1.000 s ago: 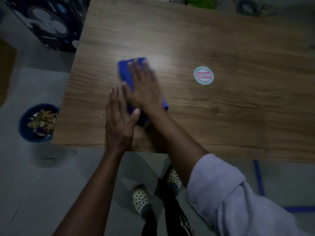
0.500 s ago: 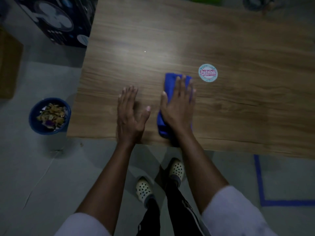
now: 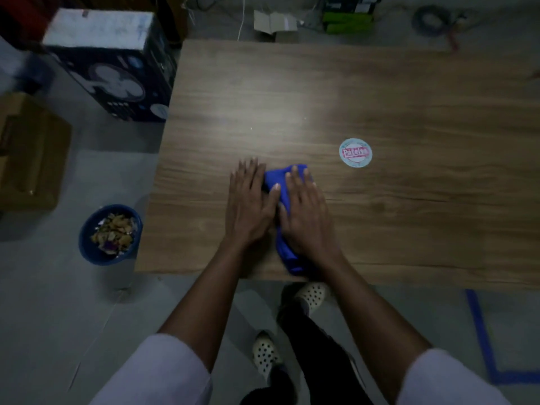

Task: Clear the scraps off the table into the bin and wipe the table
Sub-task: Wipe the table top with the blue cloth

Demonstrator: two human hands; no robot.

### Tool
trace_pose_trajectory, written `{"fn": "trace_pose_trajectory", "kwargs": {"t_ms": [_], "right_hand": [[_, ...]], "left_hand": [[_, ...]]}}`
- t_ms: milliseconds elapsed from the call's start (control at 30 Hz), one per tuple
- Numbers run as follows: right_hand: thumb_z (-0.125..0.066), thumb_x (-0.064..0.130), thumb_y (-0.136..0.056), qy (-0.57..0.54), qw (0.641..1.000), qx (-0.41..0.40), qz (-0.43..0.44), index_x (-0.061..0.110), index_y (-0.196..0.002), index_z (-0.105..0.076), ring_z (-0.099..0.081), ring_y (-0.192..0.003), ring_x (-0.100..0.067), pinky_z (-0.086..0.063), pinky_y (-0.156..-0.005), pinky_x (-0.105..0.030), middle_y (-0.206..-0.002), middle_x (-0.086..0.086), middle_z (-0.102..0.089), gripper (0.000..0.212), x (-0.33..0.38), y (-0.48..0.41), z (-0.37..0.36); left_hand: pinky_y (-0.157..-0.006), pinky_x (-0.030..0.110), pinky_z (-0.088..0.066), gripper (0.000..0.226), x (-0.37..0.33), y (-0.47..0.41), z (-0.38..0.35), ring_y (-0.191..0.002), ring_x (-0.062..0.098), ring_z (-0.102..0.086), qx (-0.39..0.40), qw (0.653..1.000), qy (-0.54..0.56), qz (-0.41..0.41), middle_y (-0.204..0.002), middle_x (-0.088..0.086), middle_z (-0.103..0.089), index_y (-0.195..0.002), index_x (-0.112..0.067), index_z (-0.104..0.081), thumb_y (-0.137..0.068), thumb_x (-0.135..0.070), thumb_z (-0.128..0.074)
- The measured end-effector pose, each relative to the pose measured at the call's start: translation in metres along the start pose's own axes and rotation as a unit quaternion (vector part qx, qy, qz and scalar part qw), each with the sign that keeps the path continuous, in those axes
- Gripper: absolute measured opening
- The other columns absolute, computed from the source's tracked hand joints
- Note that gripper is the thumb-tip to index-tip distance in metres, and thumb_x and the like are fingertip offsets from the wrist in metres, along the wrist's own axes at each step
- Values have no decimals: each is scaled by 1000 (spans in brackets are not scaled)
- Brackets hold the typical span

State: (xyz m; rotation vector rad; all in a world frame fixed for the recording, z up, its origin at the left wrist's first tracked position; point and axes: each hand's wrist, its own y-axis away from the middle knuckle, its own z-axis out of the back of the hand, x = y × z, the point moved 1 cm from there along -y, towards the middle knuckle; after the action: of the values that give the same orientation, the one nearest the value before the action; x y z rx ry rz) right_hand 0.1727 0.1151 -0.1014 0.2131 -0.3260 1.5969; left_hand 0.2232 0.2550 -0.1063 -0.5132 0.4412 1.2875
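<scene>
1. The scraps [image 3: 114, 232] are seen heaped in the blue bin [image 3: 85, 249], which stands on the floor well to the left of the left hand [image 3: 249, 206], off the near corner of the table [image 3: 409, 83]; no scraps can be made out on the wood around either hand, so the clearing is judged done
2. The wiping is judged to be under way: the blue cloth [image 3: 279, 177] is pressed to the tabletop under the right hand [image 3: 306, 217], close to the near edge, with its far end showing beyond the fingertips and its near end trailing out beside the wrist
3. How much of the surface is already wiped cannot be told; the broad stretch to the right of the right hand and the far half beyond both hands are taken as ground possibly left to cover
4. A round sticker [image 3: 355, 153] is seen just beyond and to the right of the right hand, apart from the cloth; it is taken for a fixed label rather than a scrap, though this cannot be confirmed
5. Both hands are held side by side and touching, palms down, fingers straight. The right hand is laid flat on the cloth, with nothing gripped. The left hand is laid flat on bare wood just left of the cloth, its thumb spread onto the cloth's edge
6. Both forearms are stretched forward from pale sleeves [image 3: 163, 372], wrists low over the near edge
</scene>
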Motion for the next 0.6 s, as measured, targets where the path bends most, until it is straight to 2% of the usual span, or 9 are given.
{"fn": "trace_pose_trajectory", "kwargs": {"t_ms": [200, 300, 367, 467, 533, 600], "right_hand": [[-27, 44, -105, 18, 993, -26, -115, 1, -161, -21, -10, -158, -36, -13, -128, -47, -169, -17, -17, 71, -81, -130, 12], [-36, 39, -105, -4, 984, -41, -171, 5, -163, -15, -4, -159, -33, -3, -128, -42, -171, -13, -11, 71, -58, -169, 7], [-44, 28, -99, -35, 992, -60, -105, 2, -161, -23, -11, -158, -33, -6, -127, -40, -169, -16, -20, 71, -11, -167, -8], [-50, 18, -84, -88, 996, -13, 3, -1, -157, -33, -15, -158, -29, -12, -128, -40, -166, -15, -31, 77, 37, -142, -23], [-52, 17, -86, -86, 995, -2, 57, 1, -155, -40, -21, -157, -29, -21, -126, -43, -164, -12, -36, 72, 24, -142, -18], [-55, 16, -93, -70, 994, -6, 78, 4, -153, -44, -29, -154, -31, -30, -122, -46, -161, -12, -41, 62, -7, -151, -12]], "left_hand": [[-127, 34, 3, 75, 8, -95, -13, -158, 24, -14, -21, 999, 4, 45, -167, 9, -28, -158, -11, -37, -98, -56, -30], [-128, 36, 0, 70, 16, -133, -14, -158, 25, -15, -35, 997, 6, 63, -166, 9, -31, -158, -10, -37, -100, -51, -35], [-127, 36, -3, 69, 19, -162, -12, -157, 27, -19, -43, 994, 52, 86, -165, 12, -33, -156, -8, -40, -99, -47, -39], [-128, 40, -9, 72, 18, -197, -1, -157, 30, -16, -9, 983, 144, 110, -166, 16, -28, -155, -5, -37, -98, -49, -42], [-129, 43, -10, 71, 19, -213, 4, -158, 32, -11, 41, 981, 164, 100, -168, 16, -23, -157, -4, -32, -100, -45, -41], [-128, 43, -7, 67, 19, -225, 4, -159, 30, -9, 46, 981, 163, 95, -168, 15, -23, -158, -6, -32, -101, -40, -42]]}}
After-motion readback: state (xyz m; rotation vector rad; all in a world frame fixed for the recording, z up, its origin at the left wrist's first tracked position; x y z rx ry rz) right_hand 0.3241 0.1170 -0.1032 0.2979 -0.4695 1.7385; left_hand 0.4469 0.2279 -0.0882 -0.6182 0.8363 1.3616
